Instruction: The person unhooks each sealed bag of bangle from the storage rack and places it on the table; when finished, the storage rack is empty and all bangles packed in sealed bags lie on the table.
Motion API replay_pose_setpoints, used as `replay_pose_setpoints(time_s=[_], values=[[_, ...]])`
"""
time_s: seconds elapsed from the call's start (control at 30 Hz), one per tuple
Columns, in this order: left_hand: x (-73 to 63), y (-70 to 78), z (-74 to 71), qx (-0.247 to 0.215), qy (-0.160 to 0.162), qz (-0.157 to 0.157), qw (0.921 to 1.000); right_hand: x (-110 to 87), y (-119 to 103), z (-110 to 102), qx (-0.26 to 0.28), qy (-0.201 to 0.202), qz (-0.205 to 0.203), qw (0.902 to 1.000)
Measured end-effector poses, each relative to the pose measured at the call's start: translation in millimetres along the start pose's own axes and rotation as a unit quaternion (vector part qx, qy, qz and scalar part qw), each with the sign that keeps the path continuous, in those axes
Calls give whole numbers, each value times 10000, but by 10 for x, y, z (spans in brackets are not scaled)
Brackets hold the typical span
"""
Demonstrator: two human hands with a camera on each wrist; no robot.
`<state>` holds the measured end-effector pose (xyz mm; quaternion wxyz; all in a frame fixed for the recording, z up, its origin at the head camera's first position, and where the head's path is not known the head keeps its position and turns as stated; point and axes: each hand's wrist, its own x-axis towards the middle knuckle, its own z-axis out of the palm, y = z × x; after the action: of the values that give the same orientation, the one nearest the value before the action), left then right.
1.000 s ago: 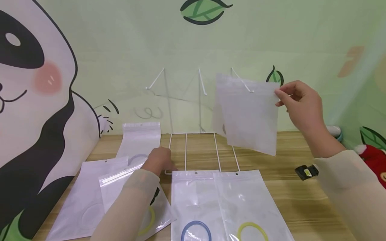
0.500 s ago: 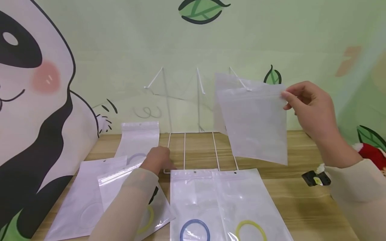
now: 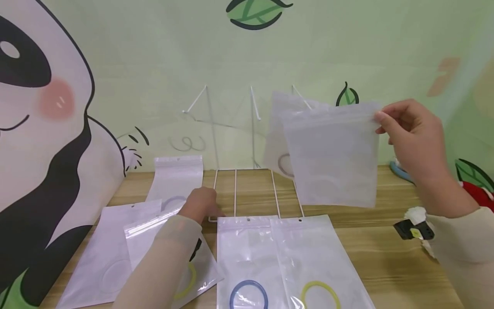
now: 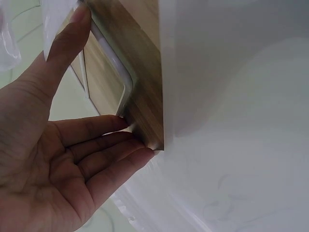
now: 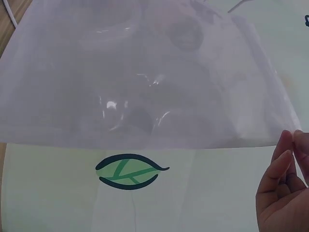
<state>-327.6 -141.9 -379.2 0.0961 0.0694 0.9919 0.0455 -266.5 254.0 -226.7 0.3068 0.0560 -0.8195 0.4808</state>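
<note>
My right hand [image 3: 418, 141] pinches the top right corner of a white zip bag [image 3: 333, 159], held up in front of the right hook [image 3: 301, 96]. The bag covers the hook's tip. Behind it, another white bag [image 3: 275, 133] with a dark ring showing hangs at the same hook. In the right wrist view the raised bag [image 5: 145, 87] spreads wide from the pinched corner. My left hand [image 3: 200, 204] rests at the front left corner of the white wire rack's base [image 3: 275, 193]. In the left wrist view its fingers lie fairly straight, fingertips right at the bent wire [image 4: 113, 58].
Two flat bags, one with a blue ring [image 3: 248, 294] and one with a yellow ring [image 3: 320, 294], lie at the front. Several more bags [image 3: 123, 231] lie at the left. Two bare hooks [image 3: 254, 103] stick out beside the right one. A red item [image 3: 476, 193] sits far right.
My right hand has drawn the pinched bag to the right and toward me, so it now hides the hook's tip. More of the bag behind shows. The left hand stays in place.
</note>
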Motion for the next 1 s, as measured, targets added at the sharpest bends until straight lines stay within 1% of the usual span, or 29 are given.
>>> replay_pose_setpoints(time_s=[0.27,0.3,0.37,0.5,0.53,0.67,0.77,1.0], values=[[38,-5,-8,-88,-93,-34,9999,-32,120,-130,-226,-151,122,9996],[74,-31,28,-58,-55,14,10000,-38,139,-148,-242,-157,128,9995],[80,-33,31,-33,-59,21,10000,-51,178,-186,-255,-126,162,9995],[72,-36,33,-29,-63,3,10000,-81,256,-277,-246,-119,387,9989],[37,-13,0,-48,-108,-46,9999,-89,279,-305,-224,-132,479,9985],[19,-18,3,-45,-116,-49,9999,-93,381,-429,-64,-326,716,9969],[14,-17,4,-33,-104,-52,9999,-82,476,-510,17,-491,771,9958],[39,-21,12,-42,-93,-68,9999,-90,708,-605,124,-845,969,9916]])
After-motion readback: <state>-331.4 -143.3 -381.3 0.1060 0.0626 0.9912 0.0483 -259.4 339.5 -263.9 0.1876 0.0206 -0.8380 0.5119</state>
